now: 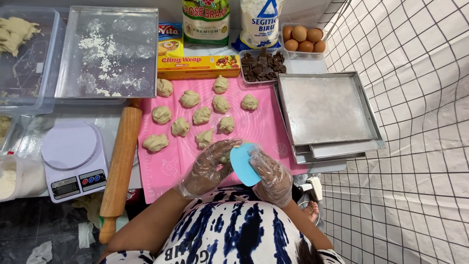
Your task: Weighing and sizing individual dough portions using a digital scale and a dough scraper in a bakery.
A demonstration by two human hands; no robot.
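Observation:
Both hands wear clear plastic gloves and meet over the near edge of a pink silicone mat (168,168). My right hand (270,176) grips a light blue plastic dough scraper (243,165). My left hand (207,167) cups a small piece of pale dough (225,157) against the scraper; most of that piece is hidden by the fingers. Several rough dough balls (202,115) lie in loose rows on the mat beyond the hands.
A wooden rolling pin (120,161) lies left of the mat, beside a white kitchen scale (73,159). Stacked metal baking trays (326,110) sit to the right. At the back: a floured tray (107,51), a cling wrap box (198,66), chopped chocolate (263,66), eggs (303,39), flour bags.

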